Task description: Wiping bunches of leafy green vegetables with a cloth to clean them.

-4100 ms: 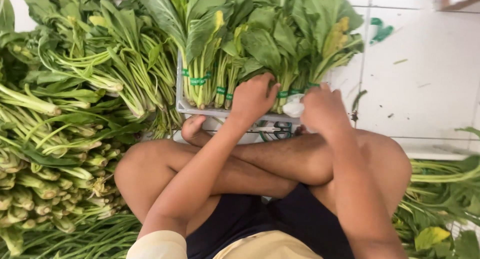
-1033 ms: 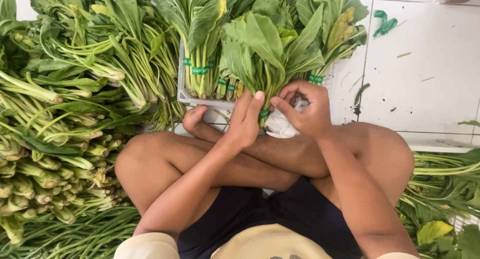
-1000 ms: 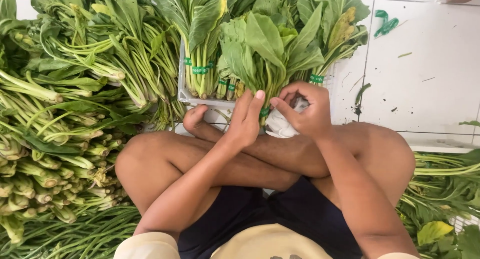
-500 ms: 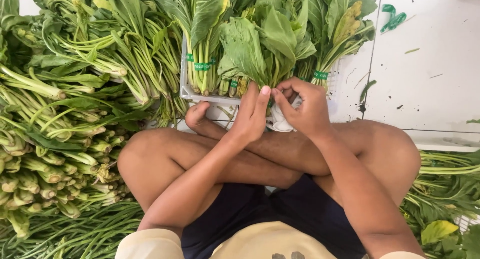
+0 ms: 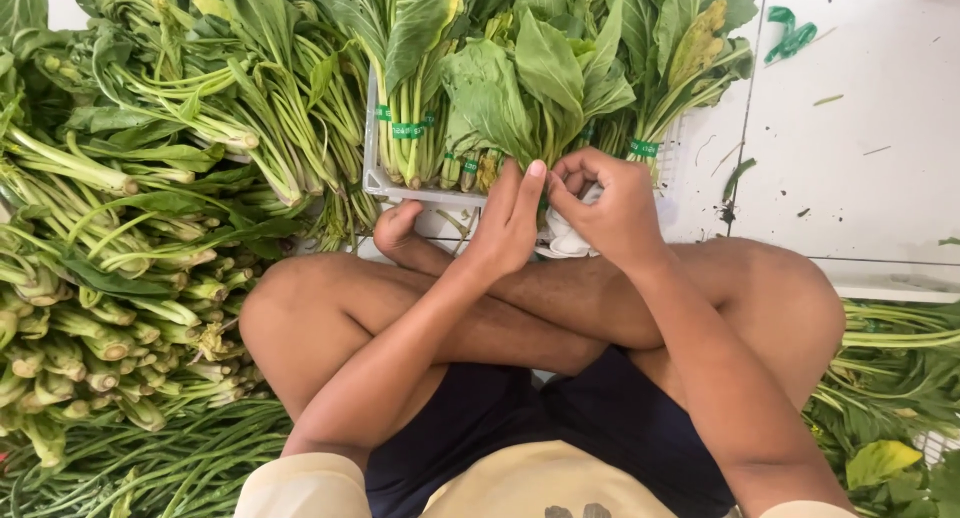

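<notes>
I sit cross-legged on the floor. My left hand [image 5: 510, 223] and my right hand [image 5: 612, 206] meet at the stem end of a bunch of broad-leaf greens [image 5: 520, 83]. The left hand's fingers lie flat along the stems, while the right hand's fingers curl against them from the other side. The bunch stands upright just in front of a white plastic crate [image 5: 372, 173]. In the crate stand other bunches tied with green bands [image 5: 408, 130]. Something white [image 5: 565, 243] lies under my right hand; what it is I cannot tell.
A big heap of loose leafy greens [image 5: 120, 228] fills the left side, with long thin green stems [image 5: 150, 468] below it. More greens [image 5: 900, 363] lie at my right knee. Green tape scraps [image 5: 790, 36] lie on the white tiled floor [image 5: 860, 158].
Four seconds ago my hands were apart at the crate's front. They have since come together on one bunch, which now stands a little higher and closer to the crate.
</notes>
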